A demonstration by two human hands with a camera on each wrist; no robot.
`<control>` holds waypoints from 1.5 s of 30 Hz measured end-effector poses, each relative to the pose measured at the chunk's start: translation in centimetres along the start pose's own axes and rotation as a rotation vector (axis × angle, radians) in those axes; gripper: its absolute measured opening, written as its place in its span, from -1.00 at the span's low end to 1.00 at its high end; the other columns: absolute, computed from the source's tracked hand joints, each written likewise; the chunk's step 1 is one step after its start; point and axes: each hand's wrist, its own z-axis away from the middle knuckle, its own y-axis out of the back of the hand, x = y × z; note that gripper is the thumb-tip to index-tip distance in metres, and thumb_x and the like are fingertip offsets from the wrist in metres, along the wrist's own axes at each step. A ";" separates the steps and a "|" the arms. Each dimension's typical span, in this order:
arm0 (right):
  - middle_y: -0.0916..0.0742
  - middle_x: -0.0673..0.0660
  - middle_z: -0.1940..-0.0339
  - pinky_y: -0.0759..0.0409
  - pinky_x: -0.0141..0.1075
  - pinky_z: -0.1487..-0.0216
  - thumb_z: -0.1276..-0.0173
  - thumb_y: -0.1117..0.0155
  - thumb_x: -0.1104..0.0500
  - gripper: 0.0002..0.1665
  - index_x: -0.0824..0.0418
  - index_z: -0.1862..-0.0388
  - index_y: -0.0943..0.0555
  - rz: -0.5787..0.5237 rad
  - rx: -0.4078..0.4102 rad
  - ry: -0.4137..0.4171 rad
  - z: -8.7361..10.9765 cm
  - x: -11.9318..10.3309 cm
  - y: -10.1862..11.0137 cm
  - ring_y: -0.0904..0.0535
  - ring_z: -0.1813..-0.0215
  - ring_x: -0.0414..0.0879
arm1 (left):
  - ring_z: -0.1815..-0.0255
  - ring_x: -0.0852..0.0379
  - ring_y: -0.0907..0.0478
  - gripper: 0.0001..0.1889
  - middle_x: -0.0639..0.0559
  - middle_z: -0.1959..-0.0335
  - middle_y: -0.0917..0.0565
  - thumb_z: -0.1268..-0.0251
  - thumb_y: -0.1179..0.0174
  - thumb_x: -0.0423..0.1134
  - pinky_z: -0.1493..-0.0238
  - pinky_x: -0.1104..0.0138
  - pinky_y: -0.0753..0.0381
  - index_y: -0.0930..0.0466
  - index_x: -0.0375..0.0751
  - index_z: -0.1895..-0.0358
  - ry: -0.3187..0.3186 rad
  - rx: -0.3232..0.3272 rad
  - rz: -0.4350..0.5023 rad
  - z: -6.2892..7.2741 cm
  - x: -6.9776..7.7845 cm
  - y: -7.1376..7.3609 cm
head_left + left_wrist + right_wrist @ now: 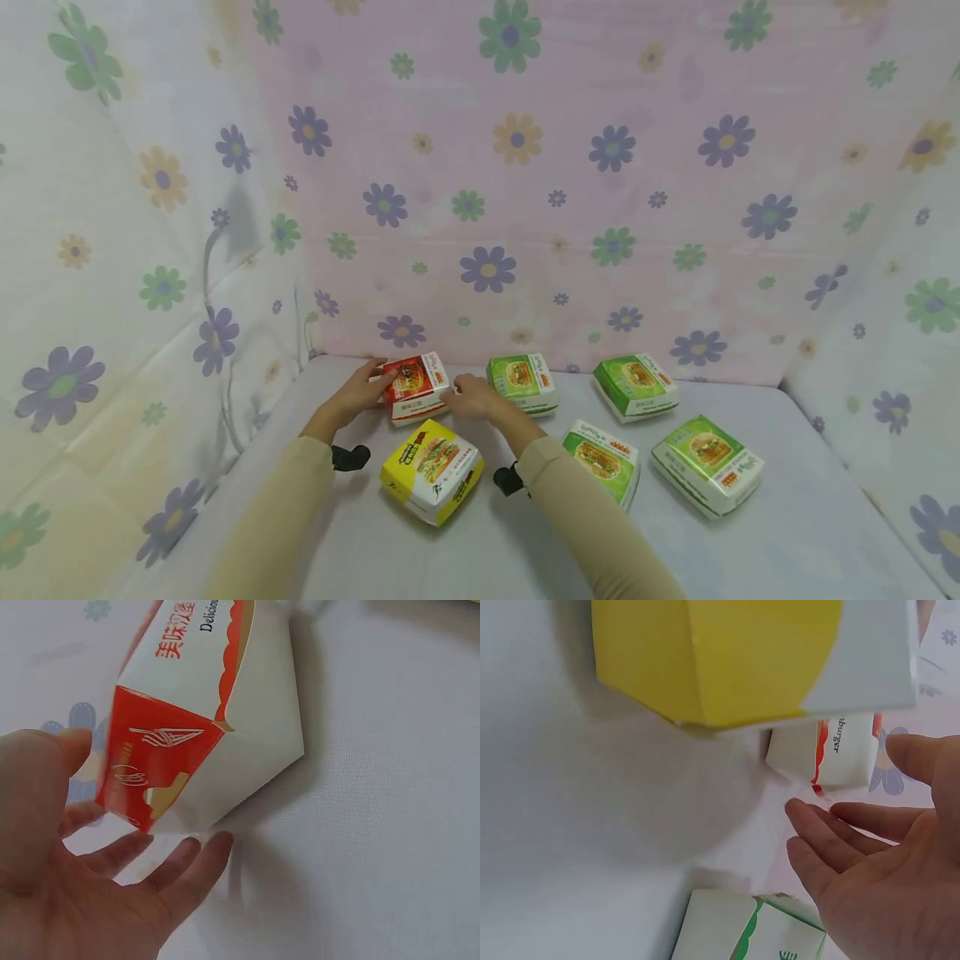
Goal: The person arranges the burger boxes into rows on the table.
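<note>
A red and white burger box [414, 382] sits near the back of the table, between my two hands. My left hand [358, 395] is at its left side; in the left wrist view the fingers [184, 877] spread beside the box's lower corner, with the thumb apart from its red end. My right hand [476, 398] is at the right side of that box. From the right wrist its fingers [829, 844] look extended, close to the box; whether they touch is unclear. In front of the red box stands a yellow and white burger box [432, 468].
Several green and white burger boxes stand to the right: one at the back [521, 379], another farther right [637, 385], one partly behind my right sleeve [600, 457], and one at front right [708, 462]. Flowered cloth walls [487, 208] surround the white table [795, 517].
</note>
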 end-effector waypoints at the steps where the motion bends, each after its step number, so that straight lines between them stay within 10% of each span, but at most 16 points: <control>1: -0.62 0.31 -0.26 -0.56 0.05 -0.23 -0.62 -0.05 -0.06 -0.43 0.36 -0.32 -0.49 -0.007 -0.004 -0.005 0.1 0.1 0.1 -0.53 -0.28 0.19 | -0.54 -0.41 -0.14 -0.24 -0.47 -0.59 -0.02 -0.65 0.04 0.07 -0.32 -0.10 -0.51 0.09 -0.31 -0.63 0.003 0.003 -0.010 0.2 0.0 0.0; 8: -0.39 0.28 -0.56 -0.36 0.11 -0.47 -0.62 -0.03 -0.12 -0.23 0.29 -0.60 -0.23 -0.052 -0.054 -0.032 0.1 0.8 0.7 -0.29 -0.55 0.22 | -0.44 -0.41 -0.28 -0.09 -0.51 -0.54 -0.08 -0.58 -0.04 0.16 -0.20 -0.01 -0.63 0.17 -0.39 -0.62 0.068 0.009 -0.075 1.8 0.2 -0.3; 35: -0.55 0.27 -0.39 -0.48 0.06 -0.36 -0.59 -0.11 -0.04 -0.41 0.28 -0.43 -0.46 -0.062 -0.085 0.036 0.8 -0.1 0.5 -0.44 -0.41 0.17 | -0.36 -0.26 -0.33 -0.28 -0.45 -0.53 -0.18 -0.65 0.08 0.08 -0.06 0.11 -0.67 -0.04 -0.36 -0.59 0.059 -0.007 -0.107 2.3 1.2 -1.5; 45: -0.30 0.29 -0.62 -0.18 0.10 -0.57 -0.61 -0.08 -0.07 -0.21 0.27 -0.64 -0.16 -0.072 -0.041 -0.006 0.0 0.4 1.2 -0.15 -0.63 0.21 | -0.38 -0.31 -0.37 -0.12 -0.46 -0.53 -0.15 -0.58 -0.01 0.20 -0.23 0.01 -0.61 0.07 -0.37 -0.61 0.073 -0.014 -0.069 3.1 0.2 -1.0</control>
